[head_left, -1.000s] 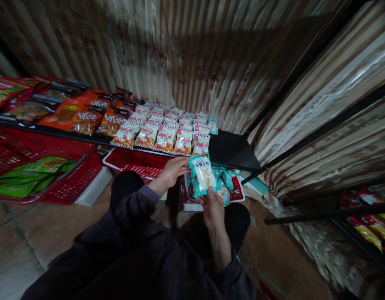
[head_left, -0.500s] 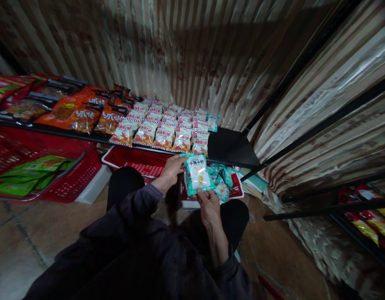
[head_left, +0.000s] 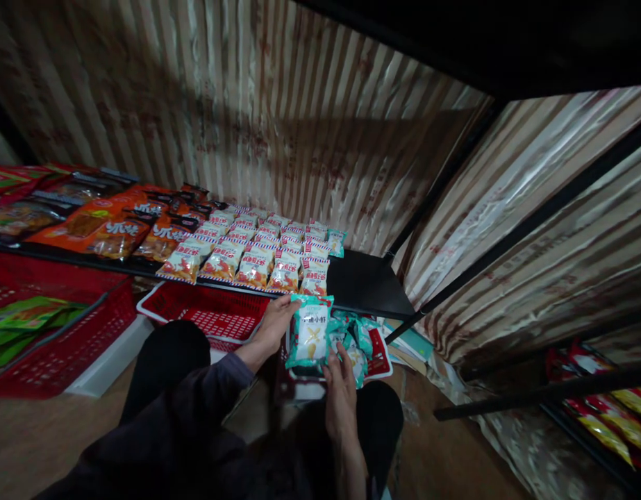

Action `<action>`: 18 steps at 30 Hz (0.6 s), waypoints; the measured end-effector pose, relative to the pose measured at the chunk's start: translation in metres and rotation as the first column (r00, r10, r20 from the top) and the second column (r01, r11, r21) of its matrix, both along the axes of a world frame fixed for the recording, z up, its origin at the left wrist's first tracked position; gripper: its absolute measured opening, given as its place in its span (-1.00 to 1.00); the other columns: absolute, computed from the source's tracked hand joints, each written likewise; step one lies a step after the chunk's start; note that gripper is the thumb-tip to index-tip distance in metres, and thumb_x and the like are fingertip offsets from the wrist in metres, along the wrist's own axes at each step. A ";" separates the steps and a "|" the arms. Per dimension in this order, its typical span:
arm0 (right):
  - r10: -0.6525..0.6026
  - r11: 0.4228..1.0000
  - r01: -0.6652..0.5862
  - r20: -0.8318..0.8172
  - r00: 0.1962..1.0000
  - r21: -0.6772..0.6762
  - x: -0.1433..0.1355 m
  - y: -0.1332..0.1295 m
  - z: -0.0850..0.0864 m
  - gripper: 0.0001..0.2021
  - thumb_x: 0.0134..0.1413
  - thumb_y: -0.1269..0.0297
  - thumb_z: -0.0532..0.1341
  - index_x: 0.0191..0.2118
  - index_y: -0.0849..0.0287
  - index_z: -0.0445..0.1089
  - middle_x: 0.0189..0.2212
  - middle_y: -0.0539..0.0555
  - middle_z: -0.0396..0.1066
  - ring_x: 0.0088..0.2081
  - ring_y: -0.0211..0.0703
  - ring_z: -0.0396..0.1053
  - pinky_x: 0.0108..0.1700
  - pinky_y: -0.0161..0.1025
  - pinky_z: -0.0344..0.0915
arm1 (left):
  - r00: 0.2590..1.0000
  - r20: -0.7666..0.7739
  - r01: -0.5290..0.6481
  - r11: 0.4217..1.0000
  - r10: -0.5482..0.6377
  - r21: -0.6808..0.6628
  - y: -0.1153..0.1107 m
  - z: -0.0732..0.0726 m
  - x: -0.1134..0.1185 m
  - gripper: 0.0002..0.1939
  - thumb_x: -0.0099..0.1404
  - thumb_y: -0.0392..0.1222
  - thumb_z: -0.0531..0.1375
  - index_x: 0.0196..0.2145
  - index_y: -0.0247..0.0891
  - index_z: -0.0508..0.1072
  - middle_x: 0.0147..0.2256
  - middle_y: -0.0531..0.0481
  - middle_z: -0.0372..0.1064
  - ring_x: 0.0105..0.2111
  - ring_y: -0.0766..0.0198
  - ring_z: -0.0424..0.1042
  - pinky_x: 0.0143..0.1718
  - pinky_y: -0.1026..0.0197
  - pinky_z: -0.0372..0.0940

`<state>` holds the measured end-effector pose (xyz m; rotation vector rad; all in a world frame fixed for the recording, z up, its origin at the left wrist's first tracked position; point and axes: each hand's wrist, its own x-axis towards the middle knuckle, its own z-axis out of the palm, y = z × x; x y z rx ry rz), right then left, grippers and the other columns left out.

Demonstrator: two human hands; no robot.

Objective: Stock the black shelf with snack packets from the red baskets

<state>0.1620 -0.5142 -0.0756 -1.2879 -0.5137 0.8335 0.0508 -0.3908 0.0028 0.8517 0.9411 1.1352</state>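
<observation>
My left hand (head_left: 272, 326) pinches the upper left corner of a teal and white snack bag (head_left: 310, 335), its printed front facing up. At the bag's lower right edge is my right hand (head_left: 341, 385), fingers slightly apart; whether it touches the bag is unclear. Beneath and to the right, several more teal snack bags (head_left: 369, 337) lie in a red basket with a white rim (head_left: 385, 368). On the black shelf (head_left: 369, 285) just beyond my hands, rows of white and orange snack bags (head_left: 255, 264) lie close together. One teal bag (head_left: 336, 243) sits at the back right of those rows.
Orange snack bags (head_left: 119, 232) fill the shelf's left part. Below stand an empty-looking red basket (head_left: 205, 312) and a red crate (head_left: 112, 312) holding green packets (head_left: 23, 333). Black metal posts (head_left: 455, 278) slant at right, with an upper shelf (head_left: 508, 48) overhead.
The view has tilted and shifted. The teal bag's printing now appears in a different orientation. My right hand has come off its bottom edge to its lower right side; my left hand still grips it.
</observation>
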 end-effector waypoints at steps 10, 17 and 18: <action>0.051 0.999 -0.052 0.192 0.980 -0.001 0.045 0.031 -0.001 -0.41 -0.09 0.01 0.38 0.09 0.09 0.41 0.02 0.13 0.48 0.08 0.03 0.41 0.04 -0.12 0.38 | 0.998 0.009 0.060 0.997 -0.061 0.042 0.018 -0.011 0.042 -0.66 -0.13 0.04 0.37 -0.48 -0.25 0.46 -0.53 0.06 0.41 -0.53 0.30 0.35 -0.46 0.28 0.22; 0.024 0.999 -0.037 0.289 0.957 0.038 0.089 0.062 0.019 -0.41 -0.08 0.02 0.35 0.10 0.16 0.41 0.01 0.16 0.49 0.03 0.00 0.44 0.02 -0.14 0.38 | 0.999 -0.034 0.046 0.987 -0.041 0.154 0.053 0.011 0.087 -0.66 -0.09 0.05 0.35 -0.56 -0.24 0.36 -0.60 0.12 0.26 -0.60 0.38 0.20 -0.57 0.34 0.08; 0.021 0.997 -0.041 0.284 0.959 0.064 0.096 0.068 0.021 -0.41 -0.07 0.02 0.34 0.10 0.15 0.41 -0.02 0.15 0.50 -0.01 -0.01 0.45 -0.01 -0.15 0.39 | 0.998 -0.030 0.052 0.987 -0.048 0.153 0.060 0.014 0.094 -0.65 -0.09 0.05 0.35 -0.56 -0.24 0.35 -0.61 0.13 0.24 -0.61 0.38 0.19 -0.59 0.34 0.06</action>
